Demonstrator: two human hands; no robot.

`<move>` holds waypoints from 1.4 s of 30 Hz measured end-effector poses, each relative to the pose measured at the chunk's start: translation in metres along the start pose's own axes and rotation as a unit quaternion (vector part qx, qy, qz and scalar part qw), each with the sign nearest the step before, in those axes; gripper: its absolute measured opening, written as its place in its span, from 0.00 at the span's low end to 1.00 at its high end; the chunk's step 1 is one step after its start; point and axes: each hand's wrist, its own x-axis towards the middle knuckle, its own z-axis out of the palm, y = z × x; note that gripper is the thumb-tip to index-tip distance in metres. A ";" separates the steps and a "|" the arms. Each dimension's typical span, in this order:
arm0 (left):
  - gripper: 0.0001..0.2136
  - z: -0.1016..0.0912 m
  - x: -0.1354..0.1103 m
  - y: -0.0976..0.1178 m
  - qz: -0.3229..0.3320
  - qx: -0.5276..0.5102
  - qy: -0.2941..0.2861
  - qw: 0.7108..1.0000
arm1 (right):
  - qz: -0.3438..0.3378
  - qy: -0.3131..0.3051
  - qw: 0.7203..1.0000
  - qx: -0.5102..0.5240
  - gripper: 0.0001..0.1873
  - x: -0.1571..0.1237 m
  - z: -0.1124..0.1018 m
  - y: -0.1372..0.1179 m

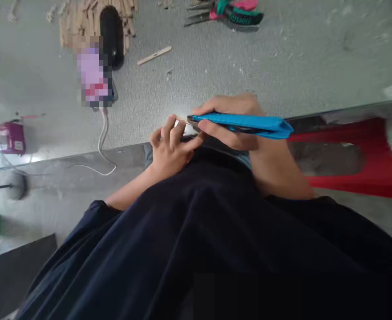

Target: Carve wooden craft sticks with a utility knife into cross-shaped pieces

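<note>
In my right hand (pixel 231 122), closed with fingers and thumb wrapped round it, is a long blue-handled tool (pixel 245 121) with a dark metal tip, shaped like a utility knife. The tool lies nearly level, its tip pointing left over the table's near edge. My left hand (pixel 174 142) is close beside that tip, its fingers bent and its thumb stretched toward the tool. Something thin and pale shows between the left fingertips and the tip, too small to make out.
Craft sticks (pixel 82 22) lie piled at the back left of the grey table (pixel 169 89), beside a black case (pixel 111 38) and a blurred-out phone (pixel 94 78) with a white cable (pixel 104 129). A single stick (pixel 154 55) and green-and-pink-handled pliers (pixel 239 15) lie farther back. A red stool (pixel 342 133) stands right.
</note>
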 end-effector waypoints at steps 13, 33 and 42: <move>0.29 0.007 -0.008 -0.002 -0.028 -0.050 -0.067 0.996 | -0.005 -0.004 1.000 0.001 0.07 0.000 -0.003 -0.001; 0.29 0.036 -0.031 -0.015 -0.079 -0.116 0.059 0.988 | 0.002 -0.002 0.999 0.038 0.06 0.003 -0.003 -0.003; 0.39 0.087 -0.037 -0.019 -0.212 -0.156 -0.041 0.964 | 0.001 -0.018 0.999 0.041 0.07 0.000 -0.001 -0.003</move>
